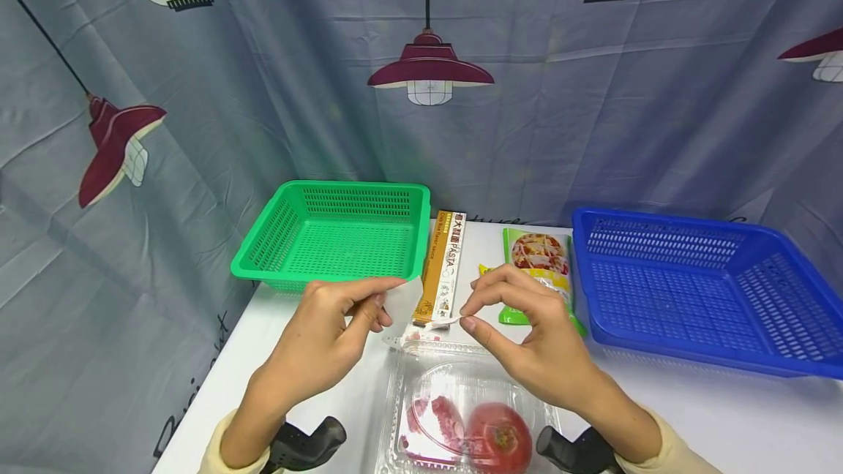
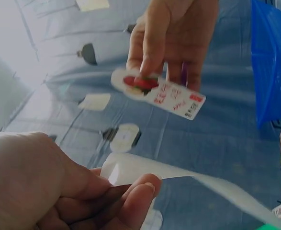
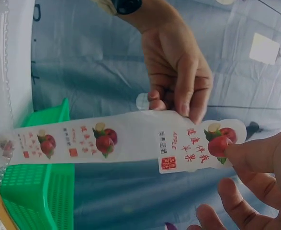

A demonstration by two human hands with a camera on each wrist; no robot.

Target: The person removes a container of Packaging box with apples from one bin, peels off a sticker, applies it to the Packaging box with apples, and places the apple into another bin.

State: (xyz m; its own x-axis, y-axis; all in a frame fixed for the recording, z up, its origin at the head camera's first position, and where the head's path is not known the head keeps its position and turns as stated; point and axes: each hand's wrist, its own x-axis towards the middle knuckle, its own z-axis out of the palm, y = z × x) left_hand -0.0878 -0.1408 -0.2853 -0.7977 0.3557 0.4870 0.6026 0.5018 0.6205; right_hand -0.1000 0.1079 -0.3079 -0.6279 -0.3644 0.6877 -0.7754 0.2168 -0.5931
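Note:
My left hand (image 1: 323, 339) pinches a white backing strip (image 3: 95, 141) printed with apple labels, which trails away from the fingers in the right wrist view. Between right thumb and fingertips, my right hand (image 1: 540, 331) holds a single apple sticker (image 3: 193, 148) with red writing and rounded ends. In the right wrist view the sticker overlaps the strip's end. Below both hands lies a clear plastic clamshell box (image 1: 421, 375). A round red fruit (image 1: 503, 439) shows through its lid, beside more red shapes at the left.
A green basket (image 1: 263, 269) stands at the back left, with a brown-and-white pasta box (image 1: 443, 262) next to it. A green food packet (image 1: 540, 254) lies by the blue basket (image 1: 593, 291) at the right. A grey curtain (image 1: 500, 137) hangs behind the white table (image 1: 342, 408).

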